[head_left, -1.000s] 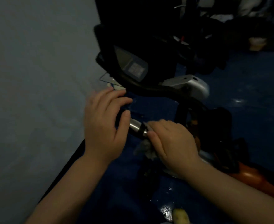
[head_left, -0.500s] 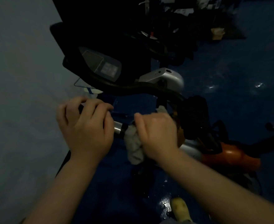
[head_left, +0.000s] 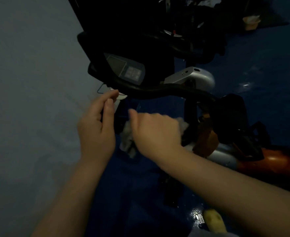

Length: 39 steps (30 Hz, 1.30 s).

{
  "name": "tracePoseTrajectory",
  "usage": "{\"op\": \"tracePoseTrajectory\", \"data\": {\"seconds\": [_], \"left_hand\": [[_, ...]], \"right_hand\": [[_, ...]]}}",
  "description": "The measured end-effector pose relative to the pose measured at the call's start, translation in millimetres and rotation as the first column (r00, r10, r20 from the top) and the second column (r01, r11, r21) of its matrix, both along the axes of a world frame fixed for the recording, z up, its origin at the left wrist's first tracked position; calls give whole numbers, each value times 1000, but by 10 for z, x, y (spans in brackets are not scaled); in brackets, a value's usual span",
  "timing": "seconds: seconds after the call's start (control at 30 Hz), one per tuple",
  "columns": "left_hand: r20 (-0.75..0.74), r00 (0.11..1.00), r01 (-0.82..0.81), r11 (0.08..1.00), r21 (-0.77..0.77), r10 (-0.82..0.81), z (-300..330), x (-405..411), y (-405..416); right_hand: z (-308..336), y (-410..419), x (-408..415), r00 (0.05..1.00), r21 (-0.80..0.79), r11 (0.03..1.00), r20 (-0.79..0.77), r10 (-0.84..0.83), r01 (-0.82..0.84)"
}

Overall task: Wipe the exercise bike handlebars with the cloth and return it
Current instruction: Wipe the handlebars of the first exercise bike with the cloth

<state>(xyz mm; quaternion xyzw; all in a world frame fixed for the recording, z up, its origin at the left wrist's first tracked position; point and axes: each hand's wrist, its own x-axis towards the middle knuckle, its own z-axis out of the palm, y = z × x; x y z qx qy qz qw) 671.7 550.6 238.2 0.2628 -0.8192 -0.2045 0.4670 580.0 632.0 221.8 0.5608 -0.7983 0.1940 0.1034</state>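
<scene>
Both hands have changed since the earlier view. Half a second ago the left hand (head_left: pixel 96 129) was curled over the near grip of the handlebars; now its fingers are straight and lifted off the bar, thumb and fingers apart, holding nothing, with the fingertips up near the curved black handlebars (head_left: pixel 166 90) just below the console. The metal end of the near grip, which showed between the hands before, is now hidden in the dark between them.

Right hand (head_left: pixel 155 132) keeps its fingers curled round the grey cloth (head_left: pixel 128 139), which is bunched in the fist and hangs out below it on the left side, with another tuft showing past the knuckles on the right. Whether the cloth touches the bar at this moment cannot be told in the dim light.

Behind the hands, the console (head_left: pixel 126 69) with its small display sits above the handlebars, and a silver housing (head_left: pixel 194 76) of the bike lies to its right. An orange part of the frame (head_left: pixel 271 162) runs toward the right edge of the view. The floor (head_left: pixel 269 86) is dark blue and glossy, and a pale wall (head_left: pixel 29 82) fills the left side.
</scene>
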Motion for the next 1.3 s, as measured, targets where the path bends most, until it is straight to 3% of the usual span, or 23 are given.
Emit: {"op": "tracePoseTrajectory", "data": {"seconds": [0.17,0.3,0.37,0.43,0.5,0.57,0.63,0.7,0.8,0.9,1.03,1.1,1.2,1.3], "left_hand": [[-63,996,73,979,189,-62,42,21,0],[-102,992,96,966,241,-73,59,28,36],[-141,988,104,949,297,-64,85,6,81],[-159,986,108,937,331,-57,100,-3,123],[-138,989,86,947,310,-45,85,1,146],[-84,996,23,982,189,-8,69,-25,166],[16,999,-28,997,-72,29,74,-91,204],[142,989,17,950,-313,30,39,-185,239],[370,920,84,861,-501,125,-79,-285,286],[450,825,21,778,-628,342,-194,-311,279],[375,839,-36,728,-685,394,-229,-349,264],[354,848,-40,715,-698,393,-253,-357,258],[336,857,-47,709,-703,390,-263,-356,244],[321,869,-49,712,-700,376,-267,-351,244]], "right_hand": [[-2,117,17,989,-77,997,146,29,-17],[-7,179,-144,995,-63,998,101,13,-7],[152,-144,0,986,-44,999,166,32,-25],[194,-311,174,977,-107,994,212,17,6],[130,-176,188,987,-145,989,163,1,22],[-38,106,50,989,-173,985,142,45,-20],[-241,389,-213,990,-182,982,115,79,-57],[-386,608,-487,983,-156,977,89,160,-145],[-457,652,-790,963,-127,974,173,209,-188],[-415,546,-764,867,-236,970,492,73,52],[-492,632,-184,690,-228,930,723,-38,289],[-446,541,-233,584,-155,912,805,-106,379],[-311,310,-690,346,25,880,914,-212,475],[-369,357,-597,346,-33,867,924,-163,498]]}}
